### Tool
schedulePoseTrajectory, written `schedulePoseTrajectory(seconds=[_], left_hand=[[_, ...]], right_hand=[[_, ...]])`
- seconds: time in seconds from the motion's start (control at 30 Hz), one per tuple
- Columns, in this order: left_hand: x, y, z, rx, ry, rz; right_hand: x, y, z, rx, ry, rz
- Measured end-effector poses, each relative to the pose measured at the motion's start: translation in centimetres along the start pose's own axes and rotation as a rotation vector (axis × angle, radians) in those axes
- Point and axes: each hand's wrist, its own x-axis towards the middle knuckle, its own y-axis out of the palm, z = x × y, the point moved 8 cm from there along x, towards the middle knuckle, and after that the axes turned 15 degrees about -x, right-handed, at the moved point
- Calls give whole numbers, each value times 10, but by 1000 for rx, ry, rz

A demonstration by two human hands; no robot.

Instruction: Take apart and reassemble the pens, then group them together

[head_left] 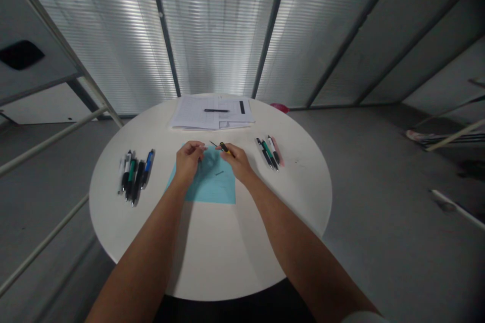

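Note:
My right hand (235,157) is closed around a small screwdriver (226,149) with a yellow-and-black handle. Its thin shaft points left, towards my other hand. My left hand (190,158) is closed in a pinch at a small pale piece, too small and blurred to name. Both hands are above a light blue sheet (212,192) on the white round table (227,247). A short dark thin piece (220,173) lies on the sheet between my wrists.
To the left lie several pens (133,176), black, green, white and blue. On the right are more pens (268,153) beside a pink strip (279,151). Printed papers (197,112) with a black pen (216,110) on top lie at the far edge. Pale metal bars (49,144) stand left.

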Motion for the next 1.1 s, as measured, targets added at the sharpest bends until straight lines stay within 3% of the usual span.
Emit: schedulePoseTrajectory(seconds=[0.3,0.77,1.1], left_hand=[[1,-3,-1,20,18,-21],[3,-6,5,-144,-35,3],[2,-1,8,-133,-66,23]], right_hand=[[3,5,-7,-74,79,-19],[6,4,-9,-216,3,-80],[5,8,-7,-319,-39,-46]])
